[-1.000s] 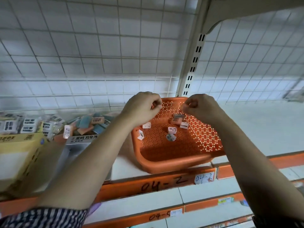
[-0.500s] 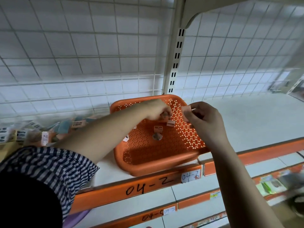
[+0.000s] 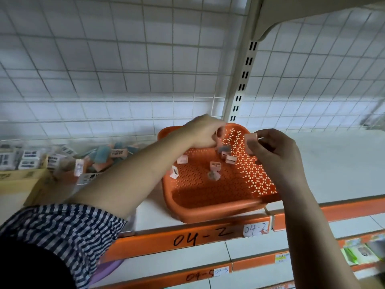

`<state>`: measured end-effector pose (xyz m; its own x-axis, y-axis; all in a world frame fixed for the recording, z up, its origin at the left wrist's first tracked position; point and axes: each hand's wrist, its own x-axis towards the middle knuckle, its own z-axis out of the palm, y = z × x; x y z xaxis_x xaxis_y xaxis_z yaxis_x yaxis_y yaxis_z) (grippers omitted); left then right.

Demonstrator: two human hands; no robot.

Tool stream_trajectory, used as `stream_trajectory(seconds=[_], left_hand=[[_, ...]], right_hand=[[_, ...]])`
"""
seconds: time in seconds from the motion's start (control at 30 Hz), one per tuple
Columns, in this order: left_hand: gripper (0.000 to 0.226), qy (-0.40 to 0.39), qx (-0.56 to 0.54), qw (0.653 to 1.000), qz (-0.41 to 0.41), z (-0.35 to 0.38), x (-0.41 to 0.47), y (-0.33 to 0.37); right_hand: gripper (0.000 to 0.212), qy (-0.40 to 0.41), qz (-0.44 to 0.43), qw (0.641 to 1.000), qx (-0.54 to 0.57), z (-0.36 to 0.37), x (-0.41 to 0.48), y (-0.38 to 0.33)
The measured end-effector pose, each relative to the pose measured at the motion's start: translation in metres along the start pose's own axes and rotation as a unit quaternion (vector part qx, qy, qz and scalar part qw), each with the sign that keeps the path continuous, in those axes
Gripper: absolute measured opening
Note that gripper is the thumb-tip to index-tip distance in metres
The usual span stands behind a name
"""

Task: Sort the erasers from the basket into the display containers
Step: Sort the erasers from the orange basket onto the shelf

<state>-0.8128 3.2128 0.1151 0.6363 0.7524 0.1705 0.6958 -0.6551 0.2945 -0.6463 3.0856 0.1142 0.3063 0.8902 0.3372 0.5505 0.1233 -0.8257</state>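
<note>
Right hand (image 3: 273,152): its thumb and fingers pinch a pink eraser (image 3: 250,142). The fingers are curled close around it.
Where the held eraser is: up in the air, over the right side of the basket. It sticks out to the left of the fingertips and touches no other eraser.
Left hand (image 3: 205,132): it is over the far corner of the basket, with its fingers curled down. Something pink shows at the fingertips, but I cannot tell if the hand has hold of it.
Basket (image 3: 218,212): orange, full of little holes. It sits on the shelf, near the front edge.
Loose erasers (image 3: 215,165): a few small ones lie on the basket floor, apart from each other. Some lie just under the left hand.
Display container (image 3: 104,158): it is left of the basket, behind the left arm. Blue and pink erasers are piled in it.
Cardboard box (image 3: 18,180): far left, with white packs on top.
Shelf edge (image 3: 325,211): orange, with "04-2" written on it.
Sleeve (image 3: 62,232): striped, on the left arm.
</note>
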Motion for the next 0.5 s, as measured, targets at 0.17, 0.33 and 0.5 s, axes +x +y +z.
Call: stream_trajectory(seconds=[0.17,0.33,0.5], left_hand=[[0.028,0.203,-0.117,0.971,-0.049,-0.059,-0.062,-0.02],[0.026,0.303,-0.177,0.925,-0.146,-0.088,-0.145,-0.057],[0.017,0.326,-0.181,0.892,-0.254,-0.084,-0.212,-0.104]], right_hand=[[0.009,-0.038,0.005,0.996,0.083,0.031,-0.004,-0.037],[0.023,-0.12,-0.067,0.986,0.096,0.075,-0.02,-0.081],[0.025,-0.131,-0.11,0.979,0.111,0.116,-0.037,-0.118]])
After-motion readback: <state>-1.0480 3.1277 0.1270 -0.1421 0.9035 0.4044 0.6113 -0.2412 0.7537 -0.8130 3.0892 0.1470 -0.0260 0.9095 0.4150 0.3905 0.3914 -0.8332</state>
